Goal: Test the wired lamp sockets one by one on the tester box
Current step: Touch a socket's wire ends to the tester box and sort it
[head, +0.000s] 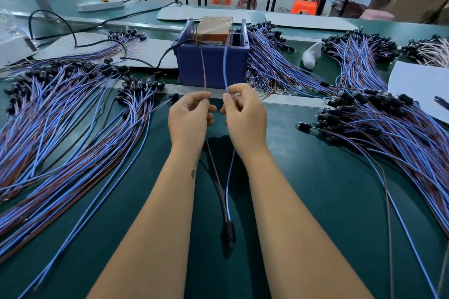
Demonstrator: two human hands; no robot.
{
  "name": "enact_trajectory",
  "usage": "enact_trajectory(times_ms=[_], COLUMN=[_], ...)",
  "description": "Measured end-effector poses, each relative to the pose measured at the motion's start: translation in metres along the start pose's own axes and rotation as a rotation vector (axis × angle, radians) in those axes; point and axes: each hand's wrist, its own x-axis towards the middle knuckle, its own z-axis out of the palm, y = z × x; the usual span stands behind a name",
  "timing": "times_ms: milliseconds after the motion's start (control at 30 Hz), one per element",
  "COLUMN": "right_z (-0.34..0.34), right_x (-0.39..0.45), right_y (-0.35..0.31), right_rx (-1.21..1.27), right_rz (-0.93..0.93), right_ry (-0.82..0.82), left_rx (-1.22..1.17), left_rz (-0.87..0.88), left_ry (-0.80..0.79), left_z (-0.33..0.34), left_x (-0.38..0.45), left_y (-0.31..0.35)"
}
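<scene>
Socket [228, 234] hangs near, between the forearms, its two leads running up to the tester [212, 56] at centre far. Risk: thin pinches, so a lead could slip off its contact, or the bare ends touch and short. Left hand [189, 119] pinches the brown lead [203, 68], right hand [245, 116] the blue lead [225, 65]; other fingers curled. Piles [73, 109] lie left and right.

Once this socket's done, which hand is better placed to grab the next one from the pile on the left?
Probably the left hand. It pinches the brown wire on the side nearest the left pile; the right hand, holding the blue wire, would have to cross over.
</scene>
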Motion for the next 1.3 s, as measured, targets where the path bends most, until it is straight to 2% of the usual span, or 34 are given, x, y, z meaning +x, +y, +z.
enact_trajectory(times_ms=[133, 233, 400, 500, 600, 700, 767, 867, 1033, 1300], right_z=[0.005, 0.005, 0.003, 0.003, 0.006, 0.006, 0.004, 0.001, -0.002, 0.0], right_x=[-0.005, -0.005, -0.001, 0.002, 0.001, 0.002, 0.003, 0.006, 0.008, 0.016], right_y=[0.0, -0.001, -0.008, -0.008, -0.01, -0.009, -0.007, -0.006, 0.004, 0.012], right_rx=[-0.084, -0.059, 0.246, 0.349, 0.55, 0.605, 0.581, 0.486, 0.316, 0.17], right_rz=[-0.046, -0.014, 0.208, 0.328, 0.347, 0.359, 0.354, 0.317, 0.282, 0.232], right_ry=[-0.09, -0.13, -0.01, -0.117, -0.254, -0.248, -0.208, -0.104, 0.009, 0.03], left_rx=[-0.132, -0.127, -0.205, -0.326, -0.379, -0.327, -0.272, -0.033, -0.094, 0.019], left_rz=[-0.05, -0.034, -0.043, -0.145, -0.222, -0.216, -0.194, -0.041, -0.019, -0.064], left_ry=[-0.075, -0.09, -0.084, -0.17, -0.29, -0.3, -0.263, -0.083, 0.089, 0.094], left_z=[0.006, 0.006, 0.002, 0.004, 0.007, 0.008, 0.008, 0.005, -0.008, 0.001], left_x=[-0.003, -0.002, 0.001, -0.002, -0.005, -0.006, -0.006, -0.004, 0.003, 0.004], left_y=[0.003, 0.001, 0.005, 0.011, 0.015, 0.015, 0.013, 0.007, 0.005, 0.004])
